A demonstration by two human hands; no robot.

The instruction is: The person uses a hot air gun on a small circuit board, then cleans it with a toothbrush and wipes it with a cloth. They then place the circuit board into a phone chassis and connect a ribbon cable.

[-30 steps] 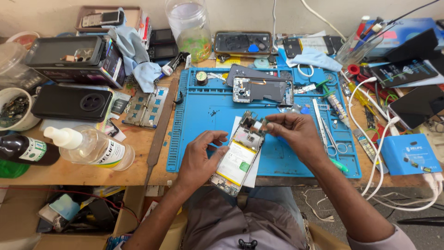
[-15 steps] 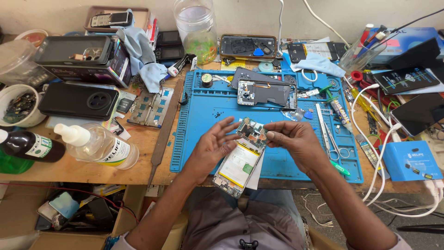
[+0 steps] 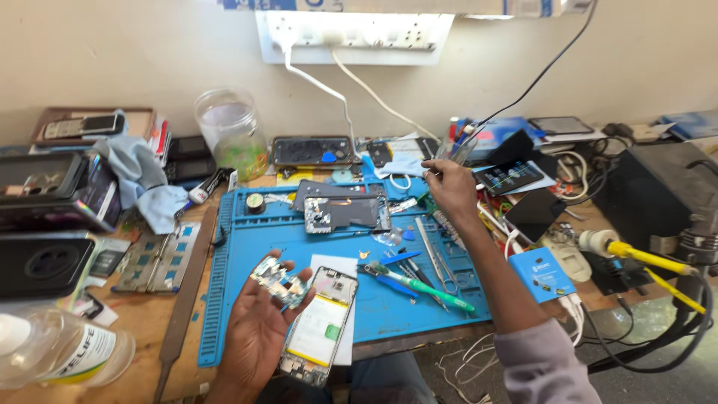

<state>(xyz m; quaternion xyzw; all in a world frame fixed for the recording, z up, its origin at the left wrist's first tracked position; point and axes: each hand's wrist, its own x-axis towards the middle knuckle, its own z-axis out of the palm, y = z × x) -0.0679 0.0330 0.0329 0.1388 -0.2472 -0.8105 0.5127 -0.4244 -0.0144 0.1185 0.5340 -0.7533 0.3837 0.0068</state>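
Half a second ago both hands met over the opened smartphone with its pale battery showing (image 3: 318, 329); now they have parted. The right hand (image 3: 449, 187) has left the phone and reached out toward one o'clock, to the far edge of the blue silicone work mat (image 3: 247, 299), and the camera has tipped up so that the white wall socket strip (image 3: 355, 31) is in view.

The left hand (image 3: 258, 329) lies palm up at seven o'clock, fingers loosely curled and wide apart, cradling a small green-and-silver circuit board (image 3: 278, 280) on the fingertips rather than pinching it. The opened phone rests just beside that hand on a white sheet, at the near edge of the mat. The right arm is stretched out, wrist bent, fingers drawn together beside a clear tumbler of pens and tools (image 3: 455, 146); whether they pinch anything I cannot tell, as the fingertips are too small to read.

On the mat at twelve o'clock lies a grey phone frame (image 3: 351, 209), and at four o'clock a green-handled screwdriver (image 3: 430, 288) beside blue tweezers (image 3: 389, 283). The wooden bench (image 3: 142, 314) carries a clear plastic jar (image 3: 228, 131) at eleven o'clock, a clear liquid bottle (image 3: 63, 348) at eight, and a small blue box (image 3: 544, 273) at three.
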